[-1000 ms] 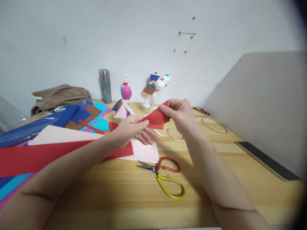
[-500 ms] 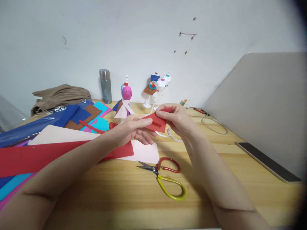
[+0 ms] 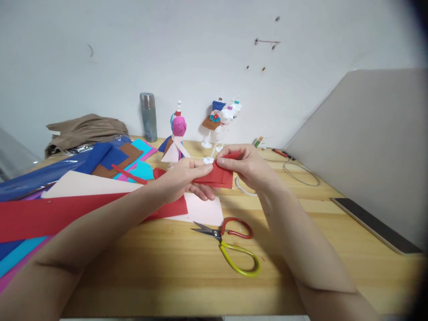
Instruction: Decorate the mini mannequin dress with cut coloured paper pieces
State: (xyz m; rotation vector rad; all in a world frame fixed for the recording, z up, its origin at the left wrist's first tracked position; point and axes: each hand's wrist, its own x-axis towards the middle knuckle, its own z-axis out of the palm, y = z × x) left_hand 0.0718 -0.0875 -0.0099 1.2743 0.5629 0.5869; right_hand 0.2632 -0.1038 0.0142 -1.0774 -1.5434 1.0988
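A small folded red sheet (image 3: 219,177) is held in the air above the wooden table between both hands. My left hand (image 3: 190,178) pinches its left part, thumb on top and the other fingers beneath. The fingertips and thumb of my right hand (image 3: 242,165) grip its upper right part. Below the hands lie scissors (image 3: 216,232) with one red and one yellow handle, blades apart and pointing left. Under my left forearm stretches a long red sheet (image 3: 67,213), with a pale pink sheet (image 3: 207,209) partly beneath it.
Coloured sheets (image 3: 129,156) and brown cloth (image 3: 87,129) lie at the left. A flask (image 3: 148,117) and small decorated stands (image 3: 179,127) are at the back. A dark flat device (image 3: 374,225), a cable (image 3: 301,178) and a grey panel (image 3: 374,142) are at the right.
The folded red sheet now lies flatter, its upper layer turned down over the lower one. Both hands keep hold of it with small finger shifts. The view has shifted slightly.
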